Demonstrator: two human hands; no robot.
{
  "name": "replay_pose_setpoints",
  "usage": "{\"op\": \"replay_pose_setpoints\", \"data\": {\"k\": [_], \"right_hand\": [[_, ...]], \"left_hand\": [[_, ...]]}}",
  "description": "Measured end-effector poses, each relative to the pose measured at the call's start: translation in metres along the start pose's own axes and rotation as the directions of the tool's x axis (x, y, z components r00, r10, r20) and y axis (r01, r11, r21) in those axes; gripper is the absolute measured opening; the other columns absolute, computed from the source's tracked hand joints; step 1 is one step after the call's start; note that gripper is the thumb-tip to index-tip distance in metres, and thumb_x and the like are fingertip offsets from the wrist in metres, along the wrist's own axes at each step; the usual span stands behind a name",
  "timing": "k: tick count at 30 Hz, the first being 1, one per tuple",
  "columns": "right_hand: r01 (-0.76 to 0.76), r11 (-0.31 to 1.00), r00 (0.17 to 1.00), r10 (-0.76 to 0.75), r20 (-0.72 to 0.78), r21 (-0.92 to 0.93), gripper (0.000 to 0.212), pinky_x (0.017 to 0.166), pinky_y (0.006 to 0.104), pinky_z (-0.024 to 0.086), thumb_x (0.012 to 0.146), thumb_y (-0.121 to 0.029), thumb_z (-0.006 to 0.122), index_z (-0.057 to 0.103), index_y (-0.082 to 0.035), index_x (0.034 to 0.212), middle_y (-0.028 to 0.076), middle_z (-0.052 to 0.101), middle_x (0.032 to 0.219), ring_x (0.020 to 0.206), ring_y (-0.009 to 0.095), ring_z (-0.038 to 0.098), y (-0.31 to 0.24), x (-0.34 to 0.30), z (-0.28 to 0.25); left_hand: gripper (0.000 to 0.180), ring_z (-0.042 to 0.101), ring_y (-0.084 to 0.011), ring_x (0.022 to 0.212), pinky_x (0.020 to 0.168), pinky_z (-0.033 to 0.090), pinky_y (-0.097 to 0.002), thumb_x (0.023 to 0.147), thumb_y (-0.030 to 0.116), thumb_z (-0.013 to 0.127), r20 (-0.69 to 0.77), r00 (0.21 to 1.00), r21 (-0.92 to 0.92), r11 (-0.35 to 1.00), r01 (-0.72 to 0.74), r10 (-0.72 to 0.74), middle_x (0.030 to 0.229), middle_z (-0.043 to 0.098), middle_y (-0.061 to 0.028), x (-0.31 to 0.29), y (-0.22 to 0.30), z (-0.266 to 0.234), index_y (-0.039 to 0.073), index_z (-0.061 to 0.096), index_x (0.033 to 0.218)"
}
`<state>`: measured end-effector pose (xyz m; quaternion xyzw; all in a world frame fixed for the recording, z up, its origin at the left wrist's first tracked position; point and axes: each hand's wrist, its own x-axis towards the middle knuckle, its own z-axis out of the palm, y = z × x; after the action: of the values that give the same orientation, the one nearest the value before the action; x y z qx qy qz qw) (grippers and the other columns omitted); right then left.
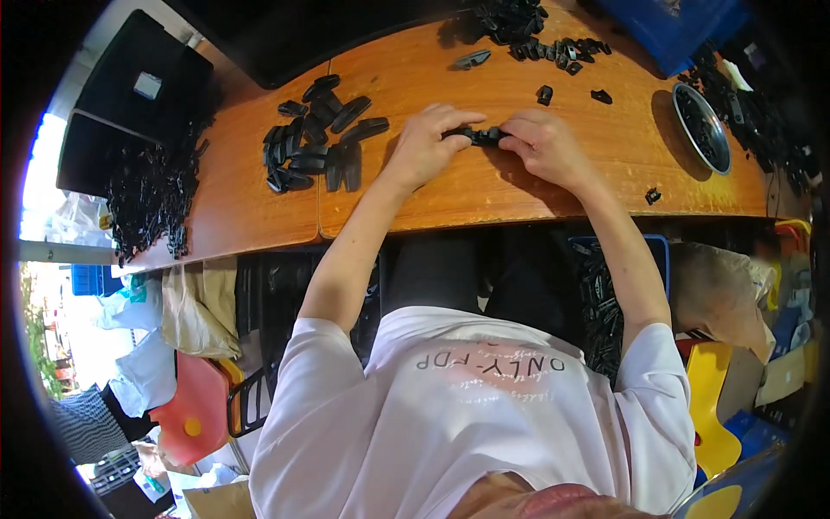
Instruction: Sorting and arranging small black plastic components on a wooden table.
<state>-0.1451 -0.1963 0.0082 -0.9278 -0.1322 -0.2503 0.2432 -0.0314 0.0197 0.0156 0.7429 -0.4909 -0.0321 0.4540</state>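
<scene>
Far left on the wooden table (233, 208), a loose heap of thin black parts (151, 203) is being left spilled toward the table's left edge, beside a dark tray (130, 95) at the far corner. Just right of it, a cluster of black oblong pieces (316, 143) is lying flat, near the left hand but apart from it.

At centre, a small black part (480, 135) is being held against the tabletop between both hands. The left hand (428, 143) is curled, its fingertips being pinched onto the part's left end; the right hand (540, 143) is likewise being closed around the right end, thumb and fingers pressed together on it. Whether two halves are being joined or one piece is being flexed cannot be told, since the fingers are covering most of it.

For this step to go well, the two ends would best be kept in line and the pressure kept even from both sides, with the wrists being rested on the wood for steadiness.

Further right, single black bits (545, 93) are lying scattered, and a pile of black parts (536, 35) is sitting at the far edge. A round metal dish (702, 128) is standing well to the right, more dark parts being heaped beyond it.

Open wood is being left between the hands and the near edge, and between the right hand and the dish; one stray bit (653, 196) is lying close to the near edge on the right
</scene>
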Motion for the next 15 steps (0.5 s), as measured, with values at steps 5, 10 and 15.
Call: {"op": "replay_pose_setpoints", "data": {"k": [5,10,15], "right_hand": [[0.117,0.992,0.993,-0.118,-0.002,-0.035,0.012,0.071,0.0468,0.051,0.087,-0.018,0.073,0.068,-0.007,0.086,0.013,0.065,0.084,0.082,0.036,0.064,-0.003,0.024,0.018],[-0.123,0.986,0.946,0.083,-0.314,-0.110,0.024,0.071,0.0468,0.053,0.091,-0.031,0.074,0.070,-0.008,0.092,0.011,0.066,0.089,0.084,0.034,0.066,0.007,0.006,0.007],[-0.503,0.798,0.823,0.325,-0.466,-0.332,0.026,0.071,0.0486,0.053,0.093,-0.032,0.072,0.069,-0.006,0.096,0.015,0.065,0.093,0.085,0.036,0.067,0.038,0.006,0.003]], "left_hand": [[0.038,0.066,-0.0314,0.102,0.092,0.052,-0.0377,0.082,0.005,0.074,0.003,0.999,-0.061,0.997,0.040,-0.040,0.107,0.072,-0.0132,0.004,-0.008,-0.001,0.007,0.073,0.120],[0.033,0.063,-0.0334,0.108,0.096,0.048,-0.0430,0.085,0.006,0.071,-0.117,0.993,0.516,0.853,0.081,-0.024,0.112,0.071,-0.0124,-0.019,-0.007,-0.026,0.007,0.073,0.118],[0.035,0.060,-0.0358,0.120,0.105,0.047,-0.0453,0.088,0.007,0.068,-0.318,0.935,0.583,0.810,0.061,0.158,0.127,0.068,-0.0137,0.023,-0.024,-0.031,0.007,0.071,0.123]]}}
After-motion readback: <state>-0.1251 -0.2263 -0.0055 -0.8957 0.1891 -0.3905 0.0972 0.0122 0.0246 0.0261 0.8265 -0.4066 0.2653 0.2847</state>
